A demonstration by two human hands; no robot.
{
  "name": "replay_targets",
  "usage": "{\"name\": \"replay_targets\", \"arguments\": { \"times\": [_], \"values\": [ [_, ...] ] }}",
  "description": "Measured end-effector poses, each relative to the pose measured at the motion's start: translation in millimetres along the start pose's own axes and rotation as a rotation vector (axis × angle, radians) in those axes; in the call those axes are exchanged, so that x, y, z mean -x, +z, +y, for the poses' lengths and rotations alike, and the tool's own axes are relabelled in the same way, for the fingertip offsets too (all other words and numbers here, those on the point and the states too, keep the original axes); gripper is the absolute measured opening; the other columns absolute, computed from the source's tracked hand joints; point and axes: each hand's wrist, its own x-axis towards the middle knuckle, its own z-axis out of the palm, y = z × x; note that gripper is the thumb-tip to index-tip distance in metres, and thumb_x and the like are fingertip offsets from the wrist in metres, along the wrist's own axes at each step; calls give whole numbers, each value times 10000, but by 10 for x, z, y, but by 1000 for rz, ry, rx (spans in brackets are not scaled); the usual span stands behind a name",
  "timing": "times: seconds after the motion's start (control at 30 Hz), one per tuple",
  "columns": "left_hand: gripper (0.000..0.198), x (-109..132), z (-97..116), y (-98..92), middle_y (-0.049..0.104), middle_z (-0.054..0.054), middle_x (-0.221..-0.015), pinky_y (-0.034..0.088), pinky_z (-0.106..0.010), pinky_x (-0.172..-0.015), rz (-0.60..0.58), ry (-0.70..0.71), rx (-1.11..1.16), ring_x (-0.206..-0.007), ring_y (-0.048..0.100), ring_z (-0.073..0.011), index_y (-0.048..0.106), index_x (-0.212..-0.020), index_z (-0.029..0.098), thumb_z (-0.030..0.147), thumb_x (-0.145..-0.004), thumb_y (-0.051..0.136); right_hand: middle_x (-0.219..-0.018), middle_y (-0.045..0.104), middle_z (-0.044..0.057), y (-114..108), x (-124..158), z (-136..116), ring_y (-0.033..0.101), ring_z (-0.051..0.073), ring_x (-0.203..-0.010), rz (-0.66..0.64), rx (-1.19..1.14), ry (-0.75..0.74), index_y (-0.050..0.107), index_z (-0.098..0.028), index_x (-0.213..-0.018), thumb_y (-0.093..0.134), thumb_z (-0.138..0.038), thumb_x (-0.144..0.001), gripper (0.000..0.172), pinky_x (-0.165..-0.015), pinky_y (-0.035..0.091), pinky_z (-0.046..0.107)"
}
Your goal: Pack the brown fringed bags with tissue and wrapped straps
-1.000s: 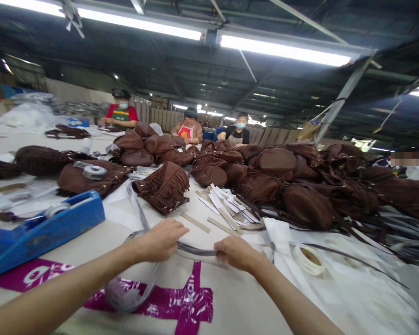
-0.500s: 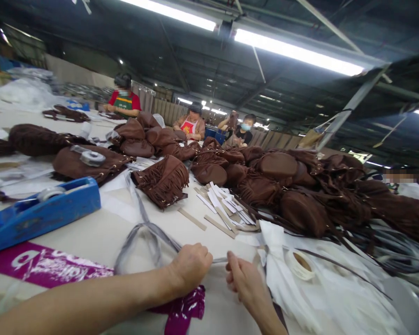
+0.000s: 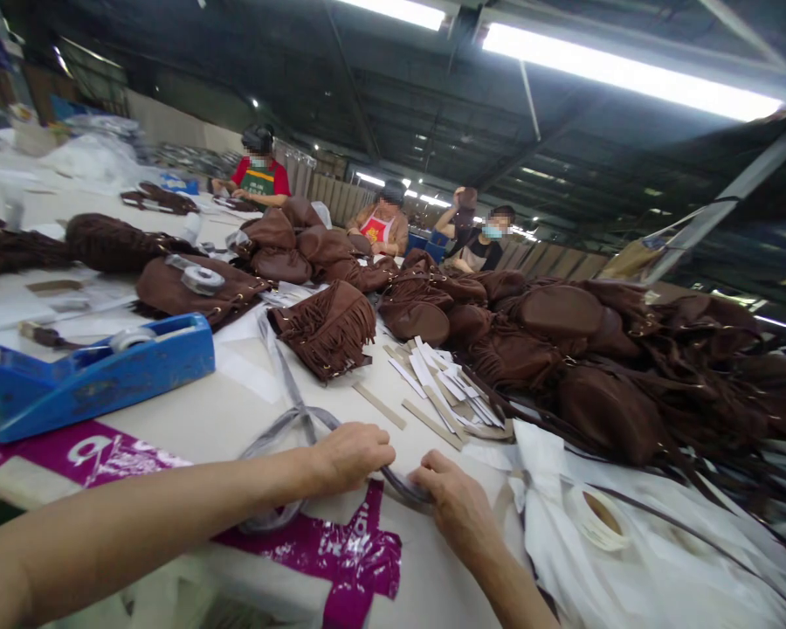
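My left hand (image 3: 352,458) is closed around a long grey strap (image 3: 403,486) that looks wrapped in thin plastic film. My right hand (image 3: 457,496) pinches the same strap a short way to the right. Between the two hands the strap sags in a small curve. Its other part loops on the table behind my left wrist and runs back toward a brown fringed bag (image 3: 324,330). Purple printed tape (image 3: 363,550) lies on the table under and in front of the hands.
A blue tape dispenser (image 3: 105,376) stands at left. Brown bags (image 3: 563,323) are heaped across the table behind. Paper strips (image 3: 438,384) lie before the heap; at right are white sheets and a tape roll (image 3: 603,517). Several co-workers sit or stand at the far side.
The strap between my hands went from taut to slack and curved. My right hand has come slightly lower relative to the table. The view has shifted, so the scene sits further right.
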Motion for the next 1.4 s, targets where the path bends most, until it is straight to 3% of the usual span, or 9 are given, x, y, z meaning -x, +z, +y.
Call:
{"name": "replay_targets", "arguments": {
  "times": [0.17,0.33,0.57,0.73,0.9,1.03,1.2,1.27,1.4],
  "values": [
    [137,-156,-12,13,612,-12,-981,393,-295,-598,-14,179,-5,-790,582,-187,593,-879,211,129,-772,618,-872,641,21,8,-59,52,576,156,-826,-18,27,-136,663,-227,-792,472,-23,-855,287,-635,350,238],
    [118,-219,87,105,617,-19,-895,379,-307,-583,-34,290,23,-780,584,-193,602,-858,200,171,-761,662,-787,623,14,53,-100,123,561,153,-766,17,-43,-113,619,-212,-787,466,-33,-837,240,-637,358,237],
    [151,-208,143,135,595,-17,-851,359,-314,-536,-35,302,3,-715,557,-176,559,-864,191,129,-756,645,-907,568,66,91,-29,44,557,178,-741,118,-110,156,543,-201,-786,441,-69,-818,170,-636,391,268],
    [139,-193,176,153,593,-23,-847,371,-327,-522,-1,321,-9,-695,547,-177,549,-860,190,143,-770,643,-797,568,61,84,26,-55,580,182,-751,106,-180,267,505,-214,-649,415,-131,-871,254,-708,417,292],
    [99,-162,196,100,615,-51,-951,397,-311,-581,4,348,-14,-749,566,-188,576,-920,174,136,-828,584,-712,555,62,121,-56,-67,566,204,-702,90,-236,396,472,-224,-585,450,-284,-879,301,-633,409,316],
    [172,-160,125,112,617,-26,-892,400,-263,-602,-93,267,125,-751,576,-180,599,-969,190,144,-805,623,-814,565,41,89,-43,-57,568,186,-807,68,-329,286,499,-212,-653,508,-172,-802,154,-729,446,286],
    [105,-167,53,110,629,11,-881,431,-222,-739,-90,165,424,-839,575,-148,594,-874,191,106,-812,595,-889,531,20,-83,138,-4,547,160,-862,9,-495,-47,520,-215,-750,448,-101,-826,155,-771,447,253],
    [132,-185,60,78,632,12,-876,435,-226,-737,-112,170,420,-834,575,-152,596,-840,188,70,-782,592,-895,523,24,-149,165,20,543,160,-855,-38,-437,-153,550,-217,-788,409,-84,-856,206,-753,436,251],
    [112,-243,83,19,646,-11,-890,437,-241,-731,-83,144,376,-840,584,-175,599,-846,175,82,-784,587,-904,577,43,-219,69,41,566,169,-801,-184,-83,-215,622,-221,-967,384,-78,-899,286,-674,404,251]
  ]
}}
